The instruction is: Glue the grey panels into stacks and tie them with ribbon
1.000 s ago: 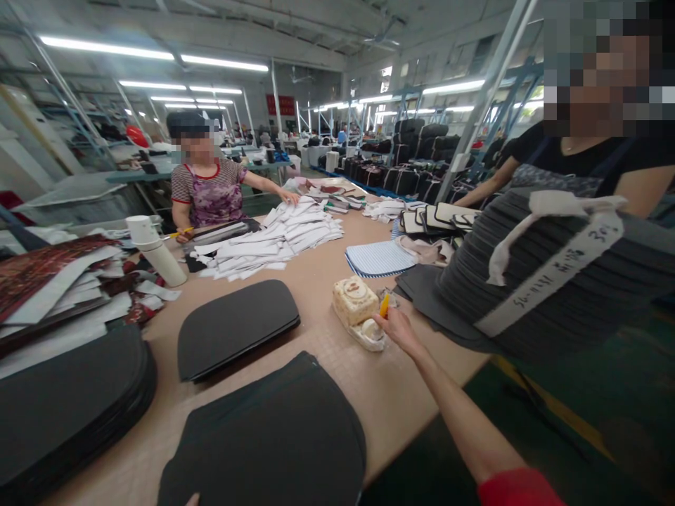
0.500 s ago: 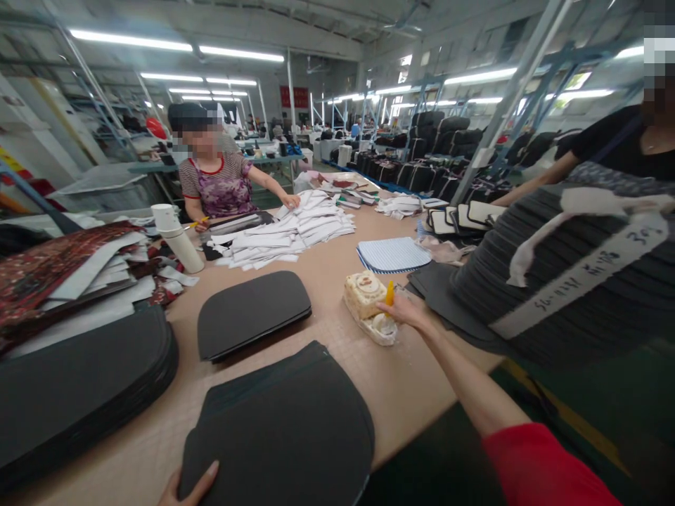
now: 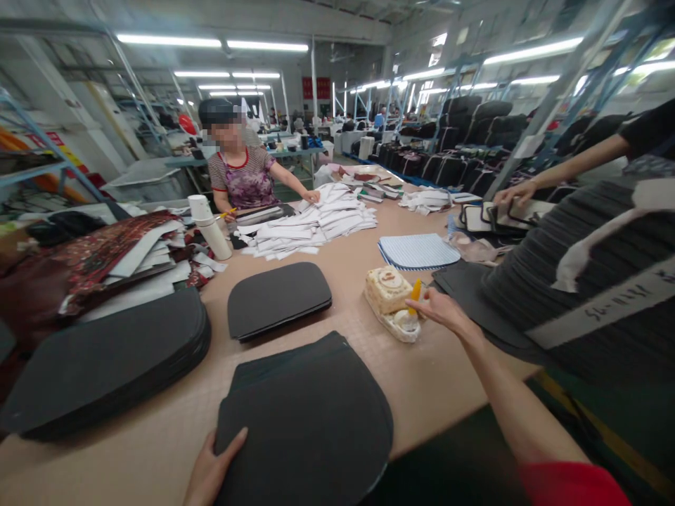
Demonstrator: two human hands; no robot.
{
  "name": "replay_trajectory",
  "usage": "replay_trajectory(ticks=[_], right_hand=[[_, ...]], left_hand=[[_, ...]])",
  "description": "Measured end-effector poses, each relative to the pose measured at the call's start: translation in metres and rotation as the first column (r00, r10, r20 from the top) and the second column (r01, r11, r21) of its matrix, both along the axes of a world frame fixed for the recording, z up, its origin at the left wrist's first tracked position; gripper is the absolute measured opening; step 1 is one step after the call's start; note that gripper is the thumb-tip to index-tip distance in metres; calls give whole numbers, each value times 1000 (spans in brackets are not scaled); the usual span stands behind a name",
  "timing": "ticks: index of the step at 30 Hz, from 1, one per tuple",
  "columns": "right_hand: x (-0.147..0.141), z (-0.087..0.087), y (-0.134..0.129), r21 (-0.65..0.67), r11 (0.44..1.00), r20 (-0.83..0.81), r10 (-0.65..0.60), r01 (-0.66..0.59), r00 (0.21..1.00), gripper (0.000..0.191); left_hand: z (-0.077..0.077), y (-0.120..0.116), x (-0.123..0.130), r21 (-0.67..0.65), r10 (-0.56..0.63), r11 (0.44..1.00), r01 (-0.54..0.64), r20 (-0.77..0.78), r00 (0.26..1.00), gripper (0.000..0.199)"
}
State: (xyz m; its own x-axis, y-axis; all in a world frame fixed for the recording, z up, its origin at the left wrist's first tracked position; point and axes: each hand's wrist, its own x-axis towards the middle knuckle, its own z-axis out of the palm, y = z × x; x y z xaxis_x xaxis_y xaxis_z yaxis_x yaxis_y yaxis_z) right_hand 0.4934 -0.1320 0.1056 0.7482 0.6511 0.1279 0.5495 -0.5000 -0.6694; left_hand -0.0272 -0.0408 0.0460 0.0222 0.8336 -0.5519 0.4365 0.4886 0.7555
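Note:
At the near edge of the table, my left hand (image 3: pixel 215 464) grips the left side of a short stack of dark grey sheet panels (image 3: pixel 311 414) with rounded corners. Its thumb lies on top; the other fingers are largely hidden below. My right hand (image 3: pixel 440 309) is closed round the yellow handle of a brush (image 3: pixel 415 295). The lower end of that brush is down at a whitish, crusted tub (image 3: pixel 396 325), and its tip is hidden. Behind the near panels lies another small stack of dark panels (image 3: pixel 279 299), with a thicker dark stack (image 3: pixel 116 355) to the left.
Across the table a co-worker (image 3: pixel 245 176) touches a heap of white strips (image 3: pixel 316 225). At right, another person's hand (image 3: pixel 514 193) rests by white, black-edged pieces (image 3: pixel 477 216). A tied dark bundle (image 3: pixel 574 260), blue-white cloth pieces (image 3: pixel 418 251) and white bottle (image 3: pixel 214 235) stand around.
My view has turned left, so the scene sits further right. The right-hand co-worker's hand now shows at the black-edged pieces. My hands keep their holds on the panels and brush.

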Motion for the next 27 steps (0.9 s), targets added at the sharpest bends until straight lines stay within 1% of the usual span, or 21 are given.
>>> replay_trajectory(ticks=[1, 2, 3, 4, 6, 7, 8, 10, 11, 13, 16, 19, 21, 23, 25, 27], right_hand=[[-5, 2, -7, -22, 1000, 13, 22, -21, 1000, 40], [-12, 1, -14, -40, 996, 19, 76, -75, 997, 41], [-24, -4, -20, -40, 986, -18, 162, -163, 987, 41], [-39, -12, -25, -20, 970, -93, 238, -241, 967, 43], [-80, -36, -32, 46, 935, -261, 352, -353, 899, 43], [-102, -52, -34, 66, 929, -300, 367, -364, 881, 44], [-125, -67, -35, 52, 930, -330, 359, -363, 873, 48], [-165, -93, -37, 12, 943, -304, 320, -332, 897, 57], [-181, -103, -37, -20, 948, -271, 301, -318, 914, 58], [-202, -113, -36, -68, 955, -214, 268, -288, 939, 58], [-212, -115, -34, -81, 960, -204, 249, -270, 947, 59], [-206, -114, -30, -74, 969, -244, 213, -237, 946, 68], [-199, -113, -26, -88, 975, -304, 170, -206, 937, 71], [-193, -109, -22, -116, 975, -372, 133, -188, 919, 67], [-190, -103, -18, -147, 972, -421, 108, -185, 900, 58], [-189, -94, -14, -154, 965, -479, 114, -211, 870, 49]], left_hand=[[-2, -1, -1, 21, 8, 1000, -9, 13, 1000, 77], [-3, -2, -2, 46, 18, 999, -19, 19, 1000, 78], [-5, -2, -2, 68, 23, 997, -24, 23, 999, 79], [-5, -3, -3, 86, 25, 996, -27, 27, 999, 79], [-6, -3, -3, 99, 31, 994, -35, 39, 999, 78], [-6, -3, -3, 101, 33, 994, -38, 47, 998, 77], [-5, -4, -3, 102, 33, 994, -39, 55, 998, 76], [-5, -3, -1, 104, 45, 993, -50, 57, 997, 74], [-5, -3, 0, 103, 53, 993, -58, 55, 997, 74], [-4, -2, 3, 100, 70, 992, -74, 42, 997, 75], [-3, -1, 5, 114, 64, 991, -65, 13, 998, 74], [-3, 1, 3, 119, 63, 991, -67, 30, 998, 71], [-6, 2, 0, 89, 75, 993, -82, 72, 995, 70], [-11, 4, -4, 38, 88, 995, -93, 121, 989, 68], [-18, 7, -9, -4, 94, 995, -95, 181, 979, 66], [-24, 11, -13, -24, 79, 997, -75, 237, 968, 67]])
